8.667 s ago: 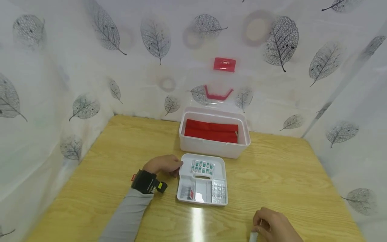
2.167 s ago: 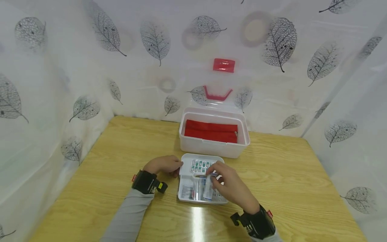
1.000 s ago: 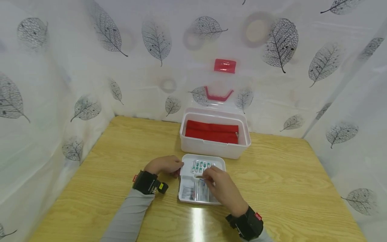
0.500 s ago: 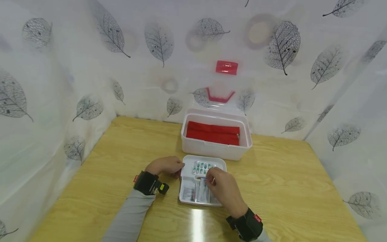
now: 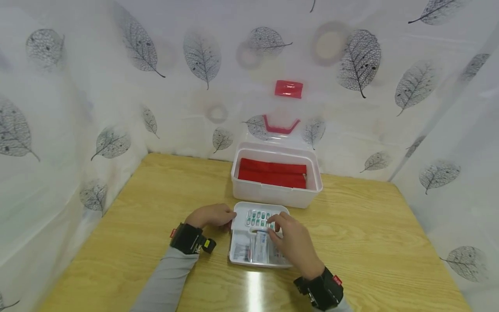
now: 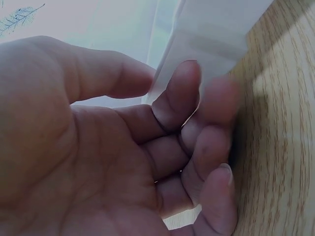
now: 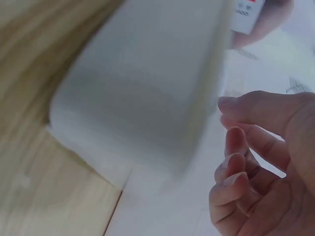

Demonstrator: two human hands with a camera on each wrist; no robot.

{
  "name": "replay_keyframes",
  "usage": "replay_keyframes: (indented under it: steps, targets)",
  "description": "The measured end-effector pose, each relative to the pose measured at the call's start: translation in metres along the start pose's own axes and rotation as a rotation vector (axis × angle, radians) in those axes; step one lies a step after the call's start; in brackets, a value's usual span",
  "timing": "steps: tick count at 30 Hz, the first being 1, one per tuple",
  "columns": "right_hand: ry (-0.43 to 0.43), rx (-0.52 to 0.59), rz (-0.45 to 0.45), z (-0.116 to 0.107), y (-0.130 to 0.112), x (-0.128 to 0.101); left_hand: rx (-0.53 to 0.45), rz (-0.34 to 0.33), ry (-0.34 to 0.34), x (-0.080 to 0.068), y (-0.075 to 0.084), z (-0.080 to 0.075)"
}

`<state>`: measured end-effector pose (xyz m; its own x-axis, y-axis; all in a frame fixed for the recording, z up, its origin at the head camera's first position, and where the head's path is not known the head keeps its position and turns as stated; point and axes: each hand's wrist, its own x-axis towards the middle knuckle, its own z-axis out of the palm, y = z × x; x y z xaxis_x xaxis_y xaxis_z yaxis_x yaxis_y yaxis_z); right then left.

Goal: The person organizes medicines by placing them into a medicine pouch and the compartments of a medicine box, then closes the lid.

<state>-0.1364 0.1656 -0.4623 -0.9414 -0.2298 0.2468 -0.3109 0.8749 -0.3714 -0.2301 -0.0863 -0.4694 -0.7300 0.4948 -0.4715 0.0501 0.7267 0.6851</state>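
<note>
A white divided tray [image 5: 281, 209] lies on the wooden table in front of me. My left hand [image 5: 212, 215] holds its left rim, and the left wrist view shows the tray wall [image 6: 211, 34] between thumb and curled fingers [image 6: 184, 81]. A small white tube [image 5: 260, 249] lies in the middle compartment. My right hand [image 5: 290, 240] hovers over the tray's right side with its fingers loosely bent. The thumb touches the tube's far end [image 7: 246, 12]. A blister pack of green capsules [image 5: 258, 216] fills the far compartment.
Behind the tray stands a white storage box [image 5: 274, 193] with a red pouch [image 5: 272, 172] inside. Its clear lid, with a red handle [image 5: 281, 125] and a red latch [image 5: 288, 89], leans open against the leaf-patterned curtain that closes in three sides. A small packet [image 5: 241, 251] lies in the tray's left compartment.
The right hand brought the white tube from the table's near edge into the tray, laid it in the middle compartment, and has now shifted slightly right. The left hand stayed on the rim.
</note>
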Motion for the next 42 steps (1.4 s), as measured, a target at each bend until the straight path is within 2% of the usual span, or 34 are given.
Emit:
replay_keyframes:
  steps: [7,10,13,17,19,22,24,30,36,42]
  targets:
    - [-0.012,0.017,0.052,-0.013,0.011,0.001,0.134,-0.024,0.061,-0.003,0.004,-0.001]
    - [0.010,0.032,0.051,-0.016,0.016,0.002,0.174,-0.010,0.103,-0.006,0.008,-0.003]
    - [0.059,0.038,0.034,-0.018,0.020,0.000,0.160,0.090,0.147,-0.006,0.014,-0.002]
    - [0.112,0.047,0.011,-0.019,0.025,-0.002,0.157,0.280,0.192,-0.004,0.025,0.005]
    - [0.134,0.046,0.011,-0.020,0.028,-0.004,0.173,0.362,0.188,-0.003,0.031,0.011]
    - [0.181,0.042,0.030,-0.024,0.033,-0.005,0.218,0.434,0.155,-0.001,0.040,0.020]
    - [0.217,0.043,0.038,-0.027,0.037,-0.004,0.252,0.428,0.145,-0.001,0.044,0.025]
    - [0.281,0.081,0.088,-0.041,0.049,0.000,0.286,0.327,0.139,0.001,0.048,0.030]
    - [0.296,0.103,0.166,-0.050,0.069,0.007,0.297,0.401,0.138,0.004,0.045,0.033]
    - [0.245,0.127,0.217,-0.051,0.087,0.019,0.317,0.425,0.084,-0.002,0.048,0.029]
